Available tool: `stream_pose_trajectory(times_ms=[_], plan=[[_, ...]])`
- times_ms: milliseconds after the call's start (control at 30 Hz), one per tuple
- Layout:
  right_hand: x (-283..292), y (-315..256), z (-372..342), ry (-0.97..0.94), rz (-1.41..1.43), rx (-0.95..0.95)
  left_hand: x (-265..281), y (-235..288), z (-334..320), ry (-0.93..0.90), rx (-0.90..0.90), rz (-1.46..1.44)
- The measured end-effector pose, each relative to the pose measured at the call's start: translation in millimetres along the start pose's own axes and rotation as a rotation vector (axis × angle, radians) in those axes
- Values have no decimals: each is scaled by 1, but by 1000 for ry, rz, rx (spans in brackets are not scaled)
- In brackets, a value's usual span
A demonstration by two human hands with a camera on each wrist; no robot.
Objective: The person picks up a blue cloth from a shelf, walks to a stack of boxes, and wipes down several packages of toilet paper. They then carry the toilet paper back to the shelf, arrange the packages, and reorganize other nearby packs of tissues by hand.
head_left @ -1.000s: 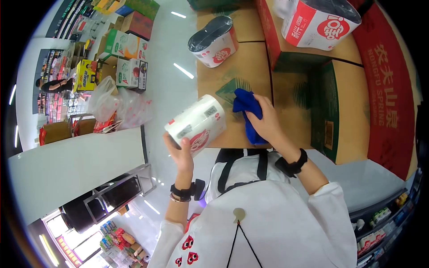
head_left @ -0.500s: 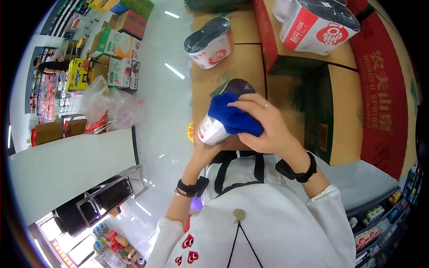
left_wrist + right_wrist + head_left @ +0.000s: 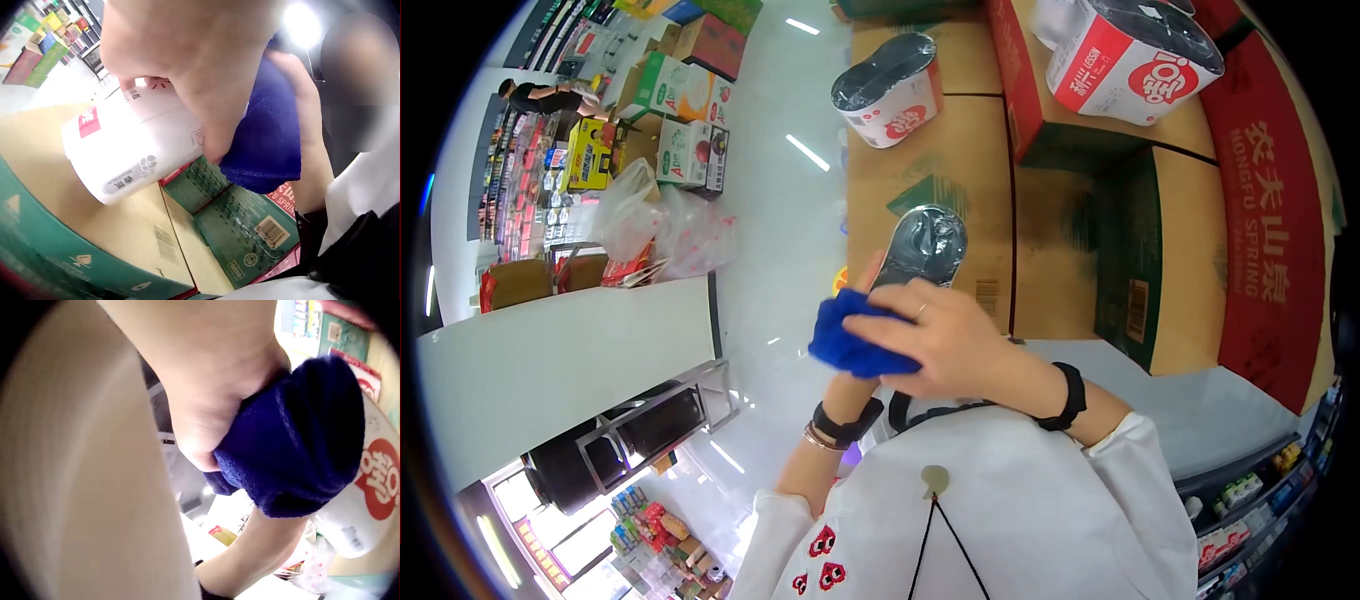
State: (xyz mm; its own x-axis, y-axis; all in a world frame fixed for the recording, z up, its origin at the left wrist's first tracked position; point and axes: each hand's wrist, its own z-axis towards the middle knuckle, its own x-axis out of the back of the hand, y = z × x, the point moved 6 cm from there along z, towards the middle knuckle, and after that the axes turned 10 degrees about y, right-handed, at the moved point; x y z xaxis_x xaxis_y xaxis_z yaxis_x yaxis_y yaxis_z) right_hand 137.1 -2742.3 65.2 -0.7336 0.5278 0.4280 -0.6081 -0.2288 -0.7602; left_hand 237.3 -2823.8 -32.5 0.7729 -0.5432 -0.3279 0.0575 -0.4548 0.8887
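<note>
My left hand (image 3: pixel 187 56) grips a white pack with a red round logo (image 3: pixel 137 140). In the head view the pack's dark, plastic-wrapped end (image 3: pixel 926 243) faces up, and most of the left hand is hidden behind the cloth and the other hand. My right hand (image 3: pixel 950 335) holds a bunched blue cloth (image 3: pixel 855 335) against the lower end of the pack, close to the left hand. From the right wrist, the cloth (image 3: pixel 294 437) overlaps the pack's printed side (image 3: pixel 365 512).
Cardboard cartons (image 3: pixel 970 130) lie below and ahead. A similar wrapped pack (image 3: pixel 890 95) stands on them, and another (image 3: pixel 1135 65) sits on a raised carton at right. A green-sided carton (image 3: pixel 1170 260) is at right. A white table (image 3: pixel 580 370) stands at left.
The white pack came in from the left and turned so its dark end faces up. The right hand brought the blue cloth onto it, then moved leftward and down towards its lower end.
</note>
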Motion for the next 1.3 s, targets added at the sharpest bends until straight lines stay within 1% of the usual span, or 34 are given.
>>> stream_pose_trajectory(times_ms=[33, 100, 133, 200, 233, 267, 333, 367, 400, 467, 600, 633, 667, 700, 733, 767, 800, 867, 900, 933, 1000, 1033, 1067, 1133, 1167, 1200, 1233, 1267, 1300], plan=[[-9, -2, -4, -77, -48, 23, -5, 4, -1, -2, 2, -2], [-11, 1, -7, -86, -79, 40, -7, 6, -1, 45, -17, 168], [-12, 4, -10, -95, -106, 58, -5, 5, -2, 47, -17, 165], [-7, 16, -12, -40, -109, -25, -6, 13, -13, -113, -406, 540], [-2, 19, -11, -9, -133, -50, -1, 11, -10, -92, -534, 822], [2, 23, -10, 24, -156, -73, -3, 9, -9, -146, -743, 1089], [15, 33, -3, 71, -248, -135, 8, -1, -4, -10, -551, 915], [21, 42, 1, 102, -292, -174, 11, -3, -5, 0, -443, 843], [29, 52, 4, 134, -339, -214, 28, -24, 2, -41, -239, 810], [41, 69, 11, 174, -426, -276, 11, -2, 1, 37, -406, 756], [51, 86, 13, 228, -439, -357, 4, 2, 5, -18, -400, 817], [53, 87, 13, 242, -421, -391, 2, 6, 5, -13, -419, 776], [52, 94, 10, 245, -421, -386, 1, 10, 6, -8, -439, 736], [55, 109, 3, 341, -327, -416, 1, 11, 6, -6, -446, 736], [57, 122, -4, 436, -231, -445, 1, 16, 6, 20, -521, 773], [61, 130, -12, 493, -206, -507, 2, 20, 7, 46, -598, 809], [63, 137, -21, 500, -205, -501, 11, 19, 10, 44, -606, 812], [72, 146, -40, 499, -375, -521, 29, 5, 16, -85, -512, 962], [78, 147, -47, 527, -324, -532, 39, 3, 10, 39, -443, 893], [82, 146, -51, 527, -324, -535, 33, 7, 9, 38, -441, 894], [93, 147, -59, 590, -285, -595, 21, 24, 7, 90, -487, 770], [95, 156, -67, 570, -301, -638, 21, 21, 8, 85, -488, 768], [94, 162, -73, 576, -304, -638, 24, 19, 8, 109, -508, 815], [89, 162, -76, 372, -768, -563, 23, 24, 14, 126, -531, 863], [89, 161, -76, 379, -770, -565, 18, 24, 22, 16, -434, 926], [85, 157, -73, 373, -782, -499, 13, 23, 28, -93, -333, 987], [82, 150, -67, 368, -796, -432, 5, 33, 31, -100, -335, 986], [81, 141, -56, 363, -731, -396, -3, 41, 33, -128, -243, 973], [79, 135, -46, 353, -650, -406, -7, 42, 35, -156, -149, 960]])
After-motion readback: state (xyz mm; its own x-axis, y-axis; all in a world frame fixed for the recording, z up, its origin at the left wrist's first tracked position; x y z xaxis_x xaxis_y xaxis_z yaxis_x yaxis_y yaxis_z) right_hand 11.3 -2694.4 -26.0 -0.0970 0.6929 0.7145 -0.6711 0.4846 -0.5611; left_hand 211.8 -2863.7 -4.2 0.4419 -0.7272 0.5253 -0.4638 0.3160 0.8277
